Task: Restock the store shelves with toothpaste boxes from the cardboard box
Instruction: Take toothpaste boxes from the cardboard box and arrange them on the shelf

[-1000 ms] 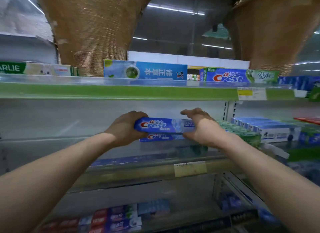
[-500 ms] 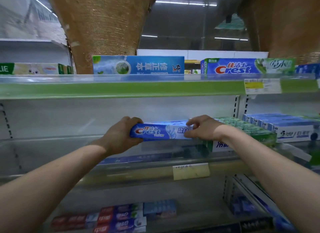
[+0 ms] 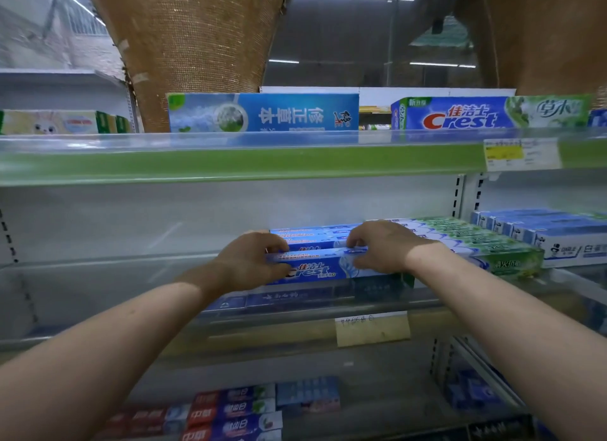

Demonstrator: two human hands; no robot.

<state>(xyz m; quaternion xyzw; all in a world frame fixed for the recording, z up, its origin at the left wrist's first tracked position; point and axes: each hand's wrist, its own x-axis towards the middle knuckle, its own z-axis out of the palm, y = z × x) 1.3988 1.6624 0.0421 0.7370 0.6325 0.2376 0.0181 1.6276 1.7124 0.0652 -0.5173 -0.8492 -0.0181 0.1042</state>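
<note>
The long blue Crest toothpaste box (image 3: 315, 270) lies at the front of the middle shelf (image 3: 98, 270), just beside the green-and-white boxes (image 3: 486, 247), with the left hand (image 3: 249, 263) and right hand (image 3: 381, 247) curling their fingers over its top edge, seemingly to square it with the row.

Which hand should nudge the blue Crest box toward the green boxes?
Probably left. The left hand grips the long blue Crest toothpaste box at its end away from the green toothpaste boxes, so it can push toward them. The right hand holds it nearer them.
</note>
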